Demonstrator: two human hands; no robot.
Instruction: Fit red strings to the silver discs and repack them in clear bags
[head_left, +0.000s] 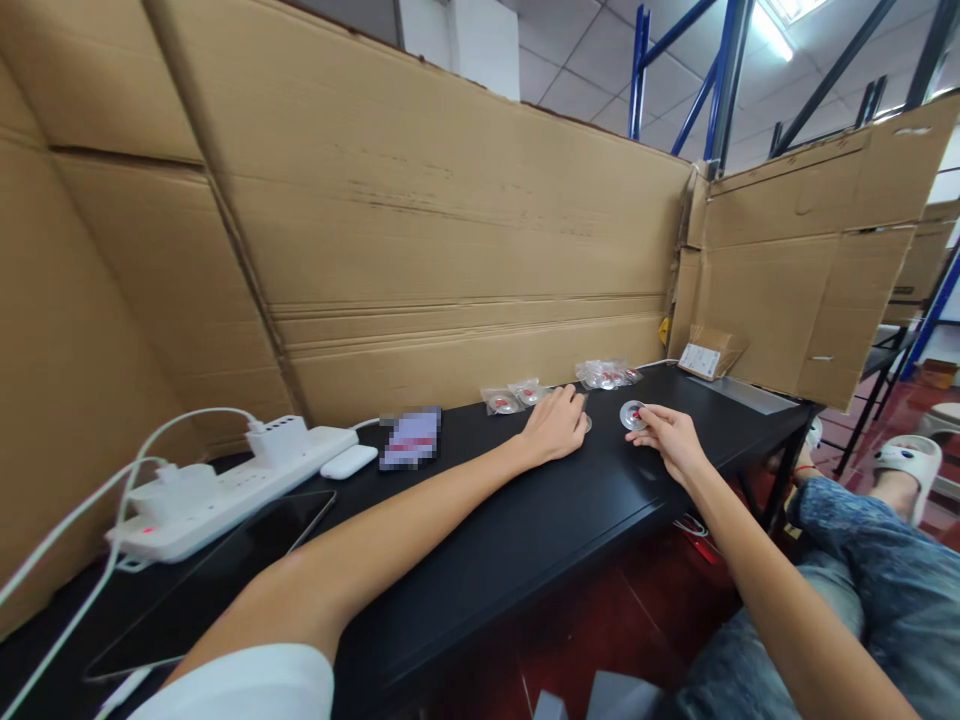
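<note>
My right hand (670,440) pinches a clear round disc (631,415) with a red centre, held just above the black table (510,530). My left hand (556,425) rests low over the table, its fingers curled downward. A clear edge shows beside its fingertips, but most of what lies under them is hidden. Behind the left hand, against the cardboard, lie small clear packets (504,401) with round red-centred pieces in them. A pile of similar clear packets (606,374) sits farther back, beyond both hands.
On the left stand a white power strip (247,490) with plugged chargers, a white case (349,461), a phone (411,438) and a dark tablet (217,580). Cardboard walls (465,230) enclose the table. A brown parcel (711,352) lies at the far right corner. Another person's legs (870,540) are at right.
</note>
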